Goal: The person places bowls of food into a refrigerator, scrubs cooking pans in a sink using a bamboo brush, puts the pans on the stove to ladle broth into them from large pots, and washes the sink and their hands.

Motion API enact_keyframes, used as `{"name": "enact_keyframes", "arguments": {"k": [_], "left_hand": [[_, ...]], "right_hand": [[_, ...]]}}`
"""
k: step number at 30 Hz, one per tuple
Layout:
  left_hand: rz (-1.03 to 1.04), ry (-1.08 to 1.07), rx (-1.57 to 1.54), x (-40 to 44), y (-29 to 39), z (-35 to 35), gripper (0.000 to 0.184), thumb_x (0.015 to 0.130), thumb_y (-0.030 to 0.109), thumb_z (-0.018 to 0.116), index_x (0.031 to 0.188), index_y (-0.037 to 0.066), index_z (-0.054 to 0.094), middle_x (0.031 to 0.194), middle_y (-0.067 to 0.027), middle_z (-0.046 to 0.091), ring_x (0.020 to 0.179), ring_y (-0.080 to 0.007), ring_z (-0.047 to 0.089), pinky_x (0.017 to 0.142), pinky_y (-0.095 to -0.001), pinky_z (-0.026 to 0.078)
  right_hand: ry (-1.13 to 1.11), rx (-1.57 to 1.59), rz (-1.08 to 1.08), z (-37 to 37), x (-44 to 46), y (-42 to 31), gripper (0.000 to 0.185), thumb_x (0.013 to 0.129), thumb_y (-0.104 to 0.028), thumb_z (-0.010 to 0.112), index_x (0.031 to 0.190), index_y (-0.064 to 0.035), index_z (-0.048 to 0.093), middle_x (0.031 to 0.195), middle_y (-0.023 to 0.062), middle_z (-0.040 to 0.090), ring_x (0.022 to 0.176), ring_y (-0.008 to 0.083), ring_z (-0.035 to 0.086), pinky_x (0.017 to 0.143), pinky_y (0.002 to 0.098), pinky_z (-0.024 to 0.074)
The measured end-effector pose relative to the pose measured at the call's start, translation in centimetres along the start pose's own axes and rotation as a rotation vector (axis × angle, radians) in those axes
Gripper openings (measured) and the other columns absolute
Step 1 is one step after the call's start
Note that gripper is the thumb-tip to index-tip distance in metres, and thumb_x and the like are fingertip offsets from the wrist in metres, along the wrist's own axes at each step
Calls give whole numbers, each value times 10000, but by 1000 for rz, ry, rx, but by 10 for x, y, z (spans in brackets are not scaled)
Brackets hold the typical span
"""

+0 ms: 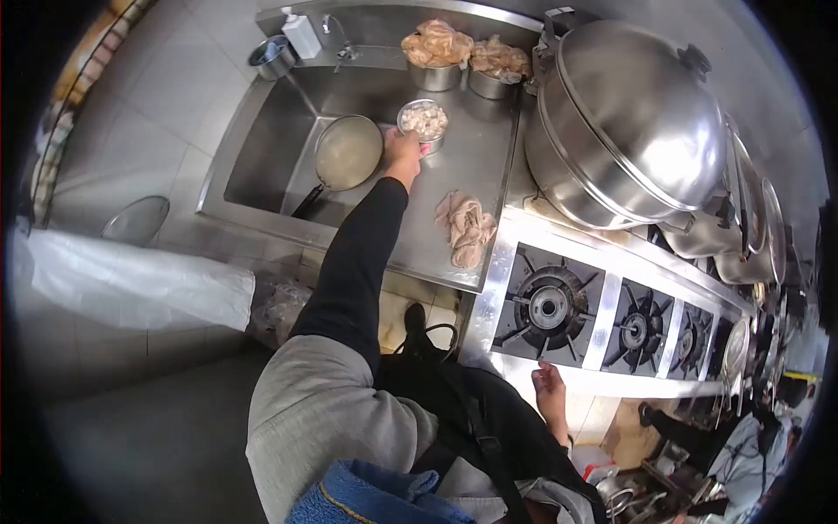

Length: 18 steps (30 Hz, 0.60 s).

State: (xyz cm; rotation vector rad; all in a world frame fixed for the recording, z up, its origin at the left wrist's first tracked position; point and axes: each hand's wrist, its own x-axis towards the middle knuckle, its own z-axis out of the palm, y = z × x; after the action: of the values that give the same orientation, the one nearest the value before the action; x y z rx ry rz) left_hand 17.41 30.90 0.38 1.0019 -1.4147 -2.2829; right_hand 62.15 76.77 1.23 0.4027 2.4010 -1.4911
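My left hand (404, 155) is closed on the near side of a small metal bowl (425, 122) of pale chopped pieces, on the steel counter beside the sink. Just left of that hand, a pan (348, 154) with cloudy liquid sits in the sink basin, its black handle pointing down-left. A crumpled pinkish cloth (467, 229) lies on the counter nearer to me. My right hand (548, 384) hangs at the front edge of the stove, away from the counter, its fingers curled; whether it holds anything cannot be made out.
Two bag-covered pots (437, 77) stand at the counter's back. A large domed steamer (628, 122) is at right, beyond a row of gas burners (548, 306). A faucet (346, 54) and white bottle (301, 37) are behind the sink. Another person (742, 454) is at lower right.
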Motion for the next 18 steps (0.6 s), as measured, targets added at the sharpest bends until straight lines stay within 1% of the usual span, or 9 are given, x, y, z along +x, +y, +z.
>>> {"name": "enact_keyframes", "arguments": {"k": [3, 5, 6, 8, 9, 11, 13, 15, 18], "left_hand": [[-66, -106, -54, -6, 2, 4, 563, 813, -15, 603, 1329, 110, 415, 1175, -195, 569, 766, -276, 666, 603, -371, 612], [-18, -145, -2, -9, -2, 2, 576, 796, -32, 594, 1312, 124, 388, 1136, -184, 573, 720, -274, 661, 582, -365, 603], [7, -161, 27, -10, -4, -2, 584, 788, -41, 589, 1303, 131, 374, 1117, -179, 575, 697, -273, 659, 572, -362, 598], [-55, -205, 34, -13, -1, -14, 583, 775, -54, 573, 1276, 139, 347, 1075, -167, 574, 677, -277, 656, 543, -352, 579], [-83, -223, 35, -14, 1, -21, 582, 769, -61, 565, 1263, 143, 334, 1054, -161, 573, 667, -279, 654, 529, -347, 569], [-98, -244, 36, -19, 4, -35, 550, 765, -59, 557, 1220, 154, 336, 1010, -151, 569, 638, -277, 650, 510, -339, 552], [-103, -259, 37, -34, 8, -55, 530, 770, -53, 554, 1197, 165, 329, 974, -145, 573, 613, -265, 646, 495, -333, 532], [-87, -269, 33, -60, 14, -71, 522, 784, -42, 555, 1193, 177, 315, 946, -142, 584, 591, -242, 643, 482, -328, 509], [-13, -230, -14, -114, 19, -96, 497, 787, -35, 559, 1173, 185, 336, 907, -109, 588, 555, -237, 632, 440, -323, 509]], "right_hand": [[32, 20, 76, 30, -17, 1, 280, 943, -119, 656, 1193, -3, 608, 948, 68, 689, 827, 127, 634, 737, 280, 509], [51, 25, 89, 47, -18, -6, 277, 944, -121, 653, 1190, -2, 612, 944, 65, 690, 824, 131, 631, 735, 282, 508], [40, 20, 71, 50, -16, -12, 266, 944, -124, 655, 1177, -1, 616, 938, 66, 690, 827, 129, 631, 739, 282, 509], [10, 11, 40, 55, -3, -25, 246, 945, -130, 658, 1150, 1, 626, 927, 67, 691, 832, 126, 630, 746, 284, 510], [19, 93, -11, 59, 5, -34, 215, 942, -120, 666, 1112, 6, 635, 915, 69, 697, 840, 116, 643, 751, 280, 516], [-12, 65, -162, 59, 26, -60, 192, 941, -100, 667, 1096, 9, 638, 911, 67, 702, 841, 111, 657, 746, 276, 519], [-64, 37, -251, 59, 46, -96, 183, 941, -82, 663, 1097, 9, 638, 913, 67, 704, 832, 110, 663, 740, 273, 520], [-156, 36, -350, 55, 69, -125, 171, 942, -70, 663, 1092, 9, 644, 915, 67, 705, 844, 110, 660, 759, 268, 518], [-291, 124, -460, 52, 86, -186, 160, 947, -68, 657, 1088, 9, 652, 921, 69, 706, 869, 113, 647, 790, 254, 502]]}}
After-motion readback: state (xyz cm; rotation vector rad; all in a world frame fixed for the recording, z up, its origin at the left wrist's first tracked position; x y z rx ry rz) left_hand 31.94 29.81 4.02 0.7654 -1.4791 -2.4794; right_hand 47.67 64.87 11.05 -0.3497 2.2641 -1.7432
